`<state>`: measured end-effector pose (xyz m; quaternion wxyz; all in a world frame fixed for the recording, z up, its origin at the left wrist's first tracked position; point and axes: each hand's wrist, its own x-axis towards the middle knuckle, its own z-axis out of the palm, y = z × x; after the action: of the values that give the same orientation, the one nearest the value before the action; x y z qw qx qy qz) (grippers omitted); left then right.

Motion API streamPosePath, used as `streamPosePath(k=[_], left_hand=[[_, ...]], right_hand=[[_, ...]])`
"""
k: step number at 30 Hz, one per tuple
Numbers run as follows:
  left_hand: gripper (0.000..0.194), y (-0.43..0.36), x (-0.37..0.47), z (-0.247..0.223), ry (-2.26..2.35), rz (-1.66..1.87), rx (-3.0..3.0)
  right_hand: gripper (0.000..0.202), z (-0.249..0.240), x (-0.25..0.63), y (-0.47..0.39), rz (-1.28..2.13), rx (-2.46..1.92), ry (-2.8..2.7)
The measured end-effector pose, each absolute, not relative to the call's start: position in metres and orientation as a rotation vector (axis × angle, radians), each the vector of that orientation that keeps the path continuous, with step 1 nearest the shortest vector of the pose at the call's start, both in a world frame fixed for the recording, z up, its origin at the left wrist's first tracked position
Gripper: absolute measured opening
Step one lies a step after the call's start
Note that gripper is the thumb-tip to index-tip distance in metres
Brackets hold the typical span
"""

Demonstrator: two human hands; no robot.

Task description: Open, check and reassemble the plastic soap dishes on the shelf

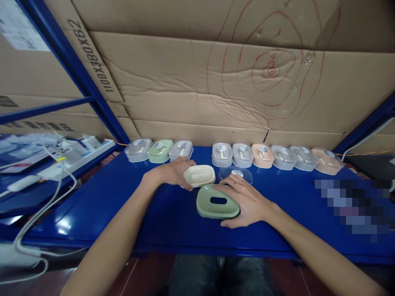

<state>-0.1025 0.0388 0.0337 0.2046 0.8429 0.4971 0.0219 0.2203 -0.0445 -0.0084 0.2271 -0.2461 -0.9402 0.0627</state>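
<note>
My left hand (176, 170) grips the left end of a small cream oval dish (200, 176), thumb at the near side. In my right hand (248, 201) is a green soap dish (206, 201), rounded and tapering, with a long slot through its middle. The fingers reach over its far rim and the thumb lies along the near right edge. The two pieces are close together over the blue table, the cream one behind and left of the green one. Behind my right hand lies a clear lid (224, 172) with a round label, partly covered by my fingers.
Along the back of the blue table (166, 230) stand several lidded boxes: grey (138, 151), green (159, 153) and peach (262, 157). A cardboard wall (173, 90) rises behind them. White cables and a power strip (77, 158) are at left; a pixelated patch covers the right.
</note>
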Motion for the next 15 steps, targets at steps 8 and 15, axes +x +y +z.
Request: streamPosePath(k=[8,15], left_hand=[[0.075,0.033,-0.109,0.05,1.362,0.319,2.455],[0.078,0.022,-0.09,0.064,1.068,0.605,2.337]], right_hand=[[0.087,-0.007,0.224,-0.042,0.192,-0.64,-2.355],[0.09,-0.008,0.233,-0.036,0.002,-0.758,-2.005]])
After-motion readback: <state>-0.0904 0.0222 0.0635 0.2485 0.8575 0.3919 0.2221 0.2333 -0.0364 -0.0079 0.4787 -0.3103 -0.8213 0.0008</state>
